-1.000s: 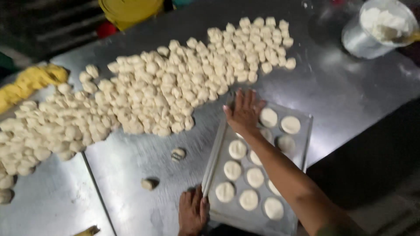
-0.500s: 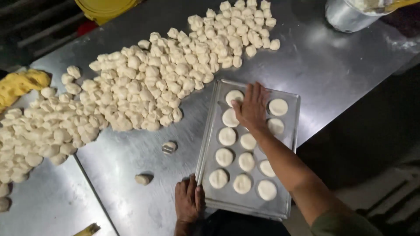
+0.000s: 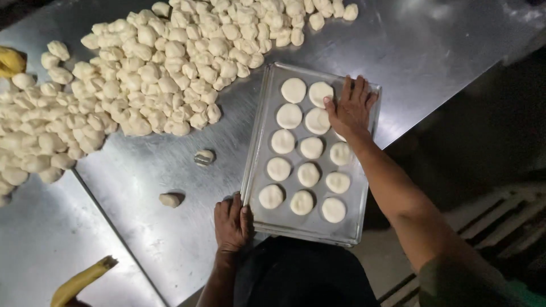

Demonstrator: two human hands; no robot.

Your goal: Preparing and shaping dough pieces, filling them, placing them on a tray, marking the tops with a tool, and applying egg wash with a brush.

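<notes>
- Dough rounds (image 3: 309,174), pale and flattened, lie in three rows on a metal tray (image 3: 257,148) that sits at the near right of the steel surface (image 3: 443,51), tilted a little to its edge.
- Right hand (image 3: 351,108) lies flat, fingers spread and released, on the far right part of the tray, its thumb touching one dough round; I cannot tell whether a round lies under the palm.
- Left hand (image 3: 232,223) rests open on the surface at the tray's near left corner, fingertips touching the rim, grasping nothing.
- Two loose dough pieces lie left of the tray: one (image 3: 204,157) near its left rim, another (image 3: 170,199) nearer and further left.
- A big heap of dough lumps (image 3: 148,74) spreads across the far left of the surface.
- A yellow curved object (image 3: 79,281) lies at the near left edge.
</notes>
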